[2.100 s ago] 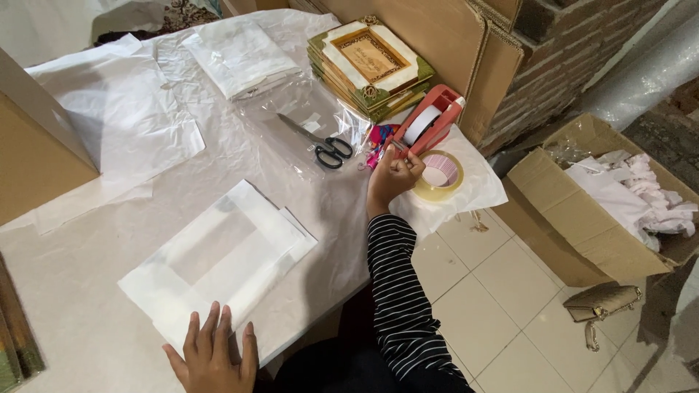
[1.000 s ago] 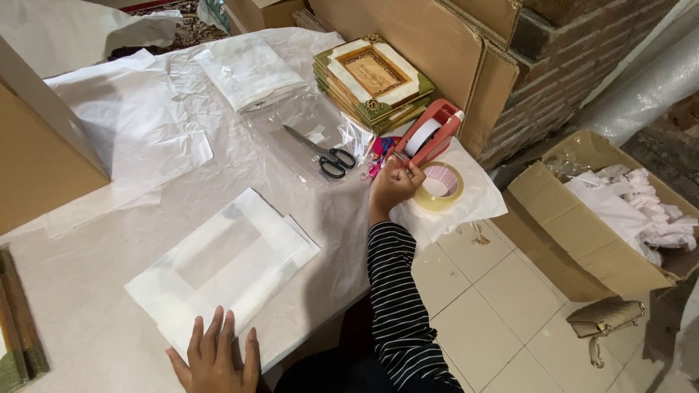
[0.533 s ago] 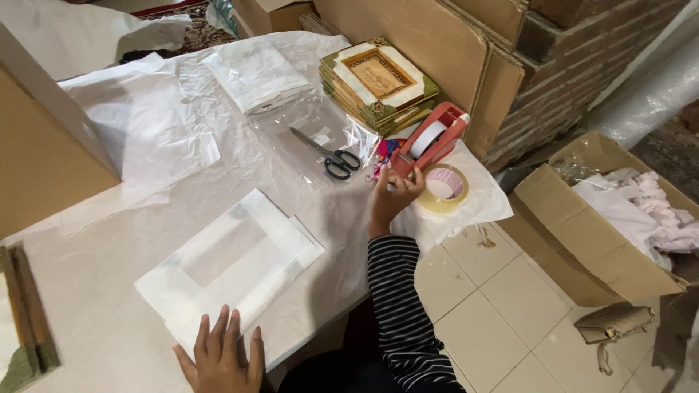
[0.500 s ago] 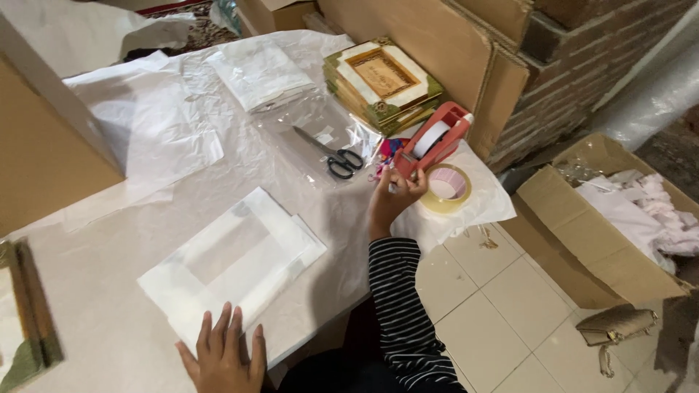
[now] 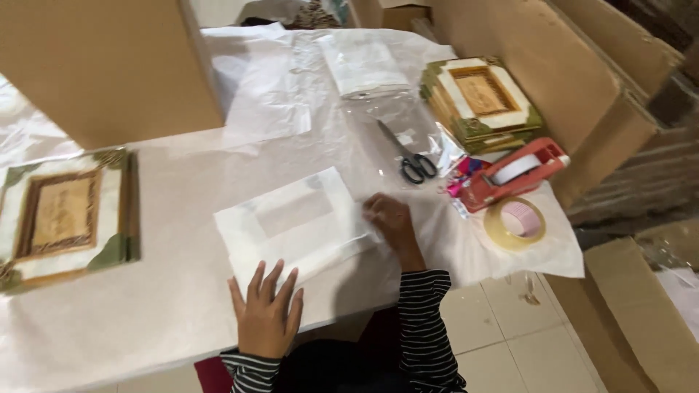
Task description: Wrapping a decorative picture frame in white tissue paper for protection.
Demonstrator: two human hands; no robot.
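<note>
- We see a white paper-wrapped parcel [image 5: 297,222] lying flat near the front edge of the paper-covered surface [image 5: 145,306].
- The left hand [image 5: 266,314] rests flat on the parcel's near edge, fingers spread, its grip open and holding nothing.
- The right hand [image 5: 389,222] presses the parcel's right edge, fingers curled; we cannot tell whether its grip pinches the paper.
- Scissors [image 5: 409,156], a red tape dispenser [image 5: 513,175] and a tape roll [image 5: 515,223] lie to the right.
- A framed picture [image 5: 62,215] lies far left.

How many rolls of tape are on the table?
2: one white roll sits in the red dispenser; one loose yellowish roll lies just below it. Others may be hidden.
</note>
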